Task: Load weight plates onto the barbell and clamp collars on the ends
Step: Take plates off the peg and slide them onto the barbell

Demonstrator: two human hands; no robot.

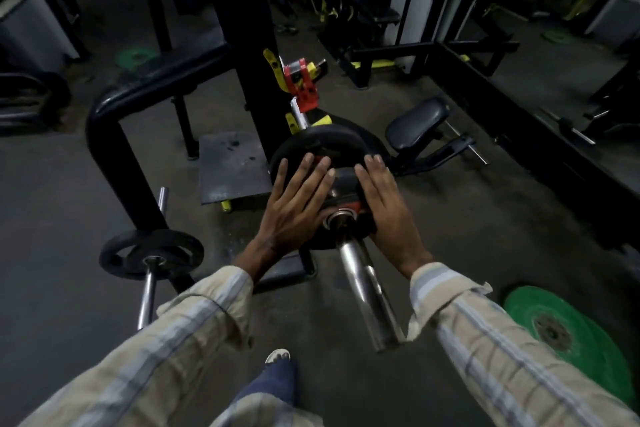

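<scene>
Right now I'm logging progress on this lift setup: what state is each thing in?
black plate: on the barbell sleeve, upright, both palms flat against it
left hand: open, pressing the plate
right hand: open, pressing the plate
barbell sleeve: near end bare, no collar on it
red collar: on the bar beyond the plate
green plate: flat on floor, unloaded
small black plate: on a storage peg

single head cam, wide-angle, looks forward and down along the chrome barbell sleeve [363, 284], close above both arms.
</scene>
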